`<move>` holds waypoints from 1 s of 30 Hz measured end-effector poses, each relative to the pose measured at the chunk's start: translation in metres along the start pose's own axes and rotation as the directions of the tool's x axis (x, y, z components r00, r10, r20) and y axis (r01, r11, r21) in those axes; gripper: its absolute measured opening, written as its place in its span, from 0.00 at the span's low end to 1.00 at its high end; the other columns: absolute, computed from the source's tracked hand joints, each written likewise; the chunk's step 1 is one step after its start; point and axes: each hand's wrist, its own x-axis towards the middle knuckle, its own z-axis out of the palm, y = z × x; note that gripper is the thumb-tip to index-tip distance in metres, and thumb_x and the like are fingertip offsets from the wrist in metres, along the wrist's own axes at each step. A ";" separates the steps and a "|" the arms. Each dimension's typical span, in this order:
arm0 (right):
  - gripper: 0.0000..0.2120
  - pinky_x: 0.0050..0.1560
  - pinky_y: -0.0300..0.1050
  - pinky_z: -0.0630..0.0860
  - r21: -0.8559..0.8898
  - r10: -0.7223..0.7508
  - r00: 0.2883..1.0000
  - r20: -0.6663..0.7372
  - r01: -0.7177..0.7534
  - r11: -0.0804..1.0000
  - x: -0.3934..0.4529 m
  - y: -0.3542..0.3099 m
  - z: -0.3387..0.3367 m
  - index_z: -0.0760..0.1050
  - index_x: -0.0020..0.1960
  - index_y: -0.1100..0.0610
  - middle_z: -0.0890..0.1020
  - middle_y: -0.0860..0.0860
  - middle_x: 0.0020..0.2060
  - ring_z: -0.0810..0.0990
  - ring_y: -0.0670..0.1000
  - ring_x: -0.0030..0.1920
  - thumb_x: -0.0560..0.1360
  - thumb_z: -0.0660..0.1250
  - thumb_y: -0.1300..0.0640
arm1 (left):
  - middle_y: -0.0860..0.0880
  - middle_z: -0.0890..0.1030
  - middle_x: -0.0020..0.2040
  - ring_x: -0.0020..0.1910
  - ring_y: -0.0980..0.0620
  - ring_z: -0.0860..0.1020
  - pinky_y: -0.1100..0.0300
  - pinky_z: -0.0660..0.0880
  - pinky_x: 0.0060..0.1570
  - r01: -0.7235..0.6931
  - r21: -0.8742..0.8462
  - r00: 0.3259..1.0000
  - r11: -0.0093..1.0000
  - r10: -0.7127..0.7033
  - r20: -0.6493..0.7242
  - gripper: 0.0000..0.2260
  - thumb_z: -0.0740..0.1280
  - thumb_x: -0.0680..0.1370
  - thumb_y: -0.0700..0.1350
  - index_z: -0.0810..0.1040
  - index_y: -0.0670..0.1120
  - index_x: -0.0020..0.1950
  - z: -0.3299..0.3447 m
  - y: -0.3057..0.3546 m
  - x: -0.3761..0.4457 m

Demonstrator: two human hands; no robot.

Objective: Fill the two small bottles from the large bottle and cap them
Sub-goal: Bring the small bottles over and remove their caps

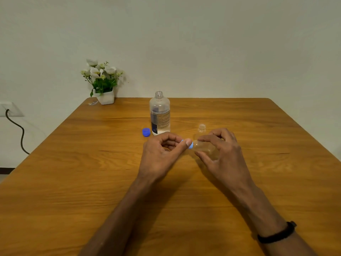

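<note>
The large clear bottle point(159, 113) stands uncapped at the table's middle, with a little liquid at its bottom. Its blue cap point(146, 132) lies just to its left. My right hand point(219, 150) holds a small clear bottle point(203, 146) on its side, neck pointing left. My left hand point(162, 154) pinches the small blue cap point(190, 145) at that bottle's mouth between thumb and fingers. A second small bottle point(201, 128) stands open and upright just behind my right hand.
A white pot of white flowers point(103, 84) sits at the far left corner of the wooden table point(73, 182), a small scrap beside it. A wall socket with a black cable is off the table's left.
</note>
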 end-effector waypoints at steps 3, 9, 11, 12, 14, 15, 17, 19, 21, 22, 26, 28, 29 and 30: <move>0.20 0.57 0.40 0.71 -0.033 -0.029 1.000 -0.004 0.029 0.999 0.000 0.002 0.002 0.84 0.62 0.52 0.78 0.50 0.56 0.74 0.50 0.60 0.70 0.82 0.56 | 0.51 0.87 0.38 0.38 0.57 0.85 0.64 0.79 0.38 0.065 -0.025 0.998 0.998 -0.065 0.025 0.14 0.76 0.76 0.57 0.86 0.47 0.46 0.002 -0.001 -0.001; 0.20 0.56 0.40 0.71 -0.018 -0.042 0.999 -0.013 0.042 0.999 0.000 0.003 0.003 0.85 0.60 0.53 0.79 0.49 0.54 0.75 0.50 0.58 0.70 0.83 0.57 | 0.50 0.84 0.35 0.32 0.56 0.82 0.61 0.78 0.34 0.055 -0.077 0.998 0.996 -0.053 0.035 0.16 0.70 0.79 0.59 0.83 0.47 0.52 0.004 -0.001 -0.003; 0.20 0.56 0.40 0.71 -0.021 -0.042 0.999 -0.007 0.042 0.999 0.000 0.002 0.004 0.85 0.60 0.54 0.79 0.49 0.53 0.76 0.50 0.58 0.70 0.83 0.57 | 0.49 0.85 0.41 0.36 0.54 0.83 0.57 0.81 0.35 0.075 -0.091 0.994 0.993 -0.068 0.081 0.18 0.71 0.77 0.62 0.81 0.51 0.59 0.004 0.000 -0.003; 0.19 0.56 0.40 0.71 -0.024 -0.039 0.999 -0.007 0.038 0.999 0.000 0.002 0.003 0.85 0.60 0.53 0.79 0.49 0.53 0.76 0.50 0.58 0.70 0.83 0.57 | 0.50 0.85 0.45 0.39 0.55 0.84 0.57 0.82 0.37 0.079 -0.077 0.992 0.994 -0.071 0.100 0.19 0.72 0.76 0.62 0.80 0.54 0.62 0.003 0.000 -0.002; 0.19 0.57 0.41 0.70 -0.022 -0.028 1.000 -0.010 0.027 0.999 0.000 0.003 0.002 0.85 0.60 0.53 0.79 0.49 0.54 0.76 0.50 0.58 0.70 0.83 0.57 | 0.53 0.84 0.51 0.43 0.59 0.83 0.61 0.82 0.40 0.040 -0.003 0.990 0.999 -0.040 0.135 0.20 0.76 0.75 0.59 0.79 0.59 0.65 -0.001 0.000 0.001; 0.19 0.57 0.41 0.70 -0.021 -0.025 1.000 -0.012 0.025 0.999 0.001 0.003 0.002 0.85 0.60 0.53 0.79 0.49 0.54 0.75 0.51 0.58 0.70 0.83 0.56 | 0.54 0.83 0.52 0.42 0.61 0.82 0.64 0.81 0.39 0.007 0.027 0.988 1.000 -0.011 0.156 0.19 0.77 0.75 0.55 0.80 0.59 0.65 -0.003 0.000 0.002; 0.19 0.56 0.41 0.70 -0.029 -0.023 1.000 -0.013 0.023 0.999 0.000 0.003 0.002 0.85 0.59 0.54 0.80 0.49 0.54 0.75 0.50 0.58 0.70 0.82 0.56 | 0.56 0.83 0.50 0.40 0.63 0.78 0.68 0.76 0.37 -0.025 0.053 0.983 0.998 0.015 0.181 0.15 0.78 0.76 0.49 0.83 0.57 0.62 -0.006 -0.001 0.002; 0.19 0.56 0.41 0.71 -0.042 -0.023 1.000 -0.012 0.022 0.999 0.000 0.004 0.002 0.85 0.59 0.54 0.80 0.49 0.54 0.76 0.50 0.57 0.70 0.82 0.56 | 0.60 0.83 0.45 0.39 0.64 0.77 0.69 0.74 0.36 -0.024 0.060 0.985 0.998 0.013 0.170 0.11 0.77 0.76 0.49 0.85 0.55 0.58 -0.006 -0.002 0.002; 0.18 0.56 0.42 0.73 -0.025 -0.024 0.999 -0.021 0.023 0.999 0.001 0.004 0.001 0.85 0.59 0.54 0.80 0.49 0.53 0.77 0.50 0.56 0.70 0.83 0.57 | 0.61 0.83 0.42 0.39 0.64 0.78 0.68 0.75 0.36 -0.020 0.041 0.992 0.999 0.014 0.128 0.09 0.77 0.77 0.51 0.86 0.55 0.56 -0.006 -0.003 0.002; 0.18 0.55 0.41 0.75 -0.001 -0.014 0.999 -0.031 0.013 1.000 0.002 0.004 0.000 0.85 0.58 0.53 0.81 0.47 0.52 0.78 0.49 0.55 0.70 0.83 0.57 | 0.60 0.83 0.42 0.39 0.64 0.78 0.67 0.76 0.37 -0.017 0.022 0.995 1.000 0.014 0.098 0.08 0.76 0.77 0.51 0.86 0.54 0.55 -0.006 -0.003 0.003; 0.15 0.49 0.35 0.80 0.298 0.230 0.973 -0.023 -0.213 0.931 0.004 -0.002 -0.006 0.82 0.54 0.48 0.83 0.41 0.47 0.82 0.43 0.47 0.70 0.83 0.51 | 0.55 0.83 0.44 0.43 0.60 0.81 0.66 0.77 0.41 0.003 0.003 0.998 1.000 -0.003 0.063 0.09 0.66 0.84 0.53 0.83 0.58 0.62 -0.010 -0.005 0.005; 0.15 0.45 0.40 0.84 0.425 0.320 0.947 -0.003 -0.288 0.858 0.005 -0.003 -0.008 0.82 0.53 0.50 0.85 0.45 0.44 0.84 0.46 0.44 0.70 0.84 0.50 | 0.57 0.83 0.45 0.45 0.64 0.81 0.70 0.75 0.40 -0.010 0.037 0.997 0.999 0.007 0.074 0.11 0.62 0.86 0.53 0.82 0.57 0.63 -0.010 -0.005 0.004; 0.15 0.44 0.41 0.84 0.438 0.335 0.942 0.004 -0.303 0.847 0.006 -0.003 -0.009 0.82 0.52 0.50 0.85 0.46 0.44 0.84 0.46 0.43 0.70 0.84 0.50 | 0.57 0.83 0.46 0.45 0.65 0.81 0.70 0.75 0.41 -0.016 0.057 0.997 0.998 0.012 0.075 0.10 0.62 0.86 0.53 0.82 0.56 0.62 -0.010 -0.005 0.003; 0.16 0.43 0.40 0.84 0.430 0.340 0.940 0.017 -0.314 0.846 0.006 -0.002 -0.009 0.82 0.52 0.50 0.85 0.46 0.43 0.84 0.45 0.44 0.70 0.84 0.50 | 0.56 0.83 0.46 0.46 0.66 0.81 0.70 0.75 0.41 -0.016 0.068 0.997 0.998 0.011 0.071 0.09 0.63 0.85 0.52 0.82 0.55 0.61 -0.009 -0.004 0.003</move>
